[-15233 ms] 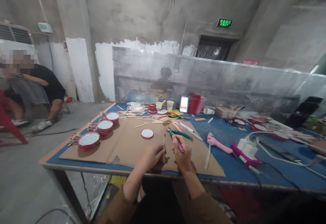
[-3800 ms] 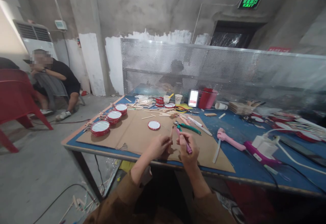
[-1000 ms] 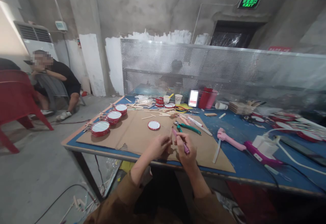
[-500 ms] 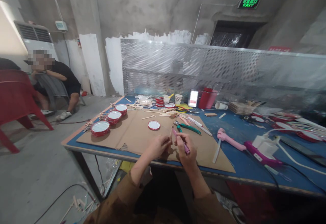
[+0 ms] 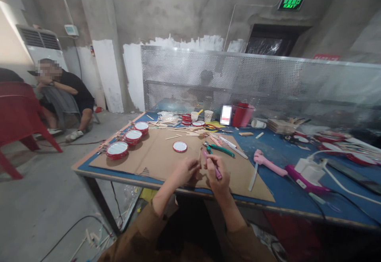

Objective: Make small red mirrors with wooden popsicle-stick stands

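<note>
My left hand [image 5: 186, 171] pinches a thin wooden craft stick [image 5: 199, 155] upright above a brown cardboard sheet [image 5: 149, 155]. My right hand [image 5: 216, 170] is shut on a pink-handled utility knife [image 5: 212, 166], close beside the stick. The blade is hidden by my fingers. Green-handled pliers [image 5: 220, 149] lie just beyond my hands. On the cardboard's left side sit several red round tins with white faces [image 5: 117, 150], and a single white-faced lid [image 5: 180, 146] lies nearer the middle.
The blue table [image 5: 262, 186] holds loose sticks, cups, a pink glue gun [image 5: 268, 163], a white power adapter [image 5: 306, 166] and cables. A perforated metal screen [image 5: 238, 79] stands behind it. A seated person [image 5: 65, 95] and a red plastic chair [image 5: 18, 123] are at left.
Since the oldest frame my view has swung, shifting the table rightward in the picture. Over the last second, my hands and the stick have barely moved, and the knife has only tilted slightly.
</note>
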The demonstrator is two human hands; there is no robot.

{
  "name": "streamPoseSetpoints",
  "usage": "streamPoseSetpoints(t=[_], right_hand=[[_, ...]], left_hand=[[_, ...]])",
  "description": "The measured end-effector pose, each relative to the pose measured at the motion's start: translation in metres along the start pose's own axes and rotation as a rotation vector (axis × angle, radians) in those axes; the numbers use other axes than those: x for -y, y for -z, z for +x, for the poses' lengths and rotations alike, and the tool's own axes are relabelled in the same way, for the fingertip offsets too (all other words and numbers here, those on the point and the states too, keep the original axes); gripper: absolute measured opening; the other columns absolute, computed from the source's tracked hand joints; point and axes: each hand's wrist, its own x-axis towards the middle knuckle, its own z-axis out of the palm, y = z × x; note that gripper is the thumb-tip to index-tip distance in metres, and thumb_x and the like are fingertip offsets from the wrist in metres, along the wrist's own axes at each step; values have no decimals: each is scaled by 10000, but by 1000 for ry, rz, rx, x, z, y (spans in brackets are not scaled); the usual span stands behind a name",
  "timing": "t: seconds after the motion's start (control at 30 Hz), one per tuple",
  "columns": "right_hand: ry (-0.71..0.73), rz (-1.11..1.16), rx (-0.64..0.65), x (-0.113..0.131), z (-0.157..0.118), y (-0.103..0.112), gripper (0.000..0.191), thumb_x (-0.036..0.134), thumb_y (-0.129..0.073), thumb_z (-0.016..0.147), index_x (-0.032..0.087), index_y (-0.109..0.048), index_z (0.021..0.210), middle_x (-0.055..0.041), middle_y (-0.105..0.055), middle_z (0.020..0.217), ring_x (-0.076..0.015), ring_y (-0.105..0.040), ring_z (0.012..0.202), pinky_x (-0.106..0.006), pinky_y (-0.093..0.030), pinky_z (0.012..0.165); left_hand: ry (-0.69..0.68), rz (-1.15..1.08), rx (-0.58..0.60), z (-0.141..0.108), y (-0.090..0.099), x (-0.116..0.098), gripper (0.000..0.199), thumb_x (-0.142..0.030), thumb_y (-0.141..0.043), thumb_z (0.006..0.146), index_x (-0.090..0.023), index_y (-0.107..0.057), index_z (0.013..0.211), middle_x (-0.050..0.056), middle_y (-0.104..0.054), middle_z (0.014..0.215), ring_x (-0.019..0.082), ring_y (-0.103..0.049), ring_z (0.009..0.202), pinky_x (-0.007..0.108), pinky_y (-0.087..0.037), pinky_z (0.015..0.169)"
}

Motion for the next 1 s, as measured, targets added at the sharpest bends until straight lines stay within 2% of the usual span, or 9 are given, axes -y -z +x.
streamPoseSetpoints(t=[0.3, 0.47, 0.63, 0.83, 1.0], right_hand=[[-1, -15, -5, 2, 1, -1, 183, 312, -484, 900, 197, -603, 978, -34, -675, 793, -163, -651, 722, -283, -526, 673], [-22, -20, -64, 1, 0, -1, 177, 306, -483, 900, 203, -602, 983, -29, -677, 798, -160, -652, 712, -281, -524, 664], [-5, -10, -13, 1, 0, -2, 183, 306, -482, 900, 198, -600, 988, -38, -678, 815, -163, -654, 727, -282, -525, 669], [-22, -8, -97, 2, -1, 0, 173, 308, -492, 899, 201, -605, 976, -23, -677, 781, -153, -648, 671, -276, -516, 659], [-25, 12, -62, 3, -2, 0, 176, 318, -483, 900, 198, -604, 945, -9, -662, 721, -143, -634, 621, -262, -512, 625]], left_hand=[[27, 27, 8, -1, 2, -4, 245, -276, -427, 889, -166, -576, 729, -7, -545, 664, 119, -460, 651, 209, -318, 597], [36, 21, 27, -2, 3, -5, 242, -278, -433, 886, -166, -594, 743, 4, -572, 676, 127, -485, 661, 210, -334, 600], [44, 50, 4, -2, 4, -6, 235, -265, -446, 878, -164, -582, 714, -1, -553, 659, 123, -470, 652, 212, -330, 608], [20, 25, 5, -2, 2, -3, 229, -259, -441, 888, -160, -593, 749, 2, -565, 687, 122, -485, 669, 209, -337, 613], [32, 55, 2, -1, 2, -3, 254, -261, -432, 895, -157, -553, 697, -10, -523, 649, 114, -447, 642, 213, -313, 595]])
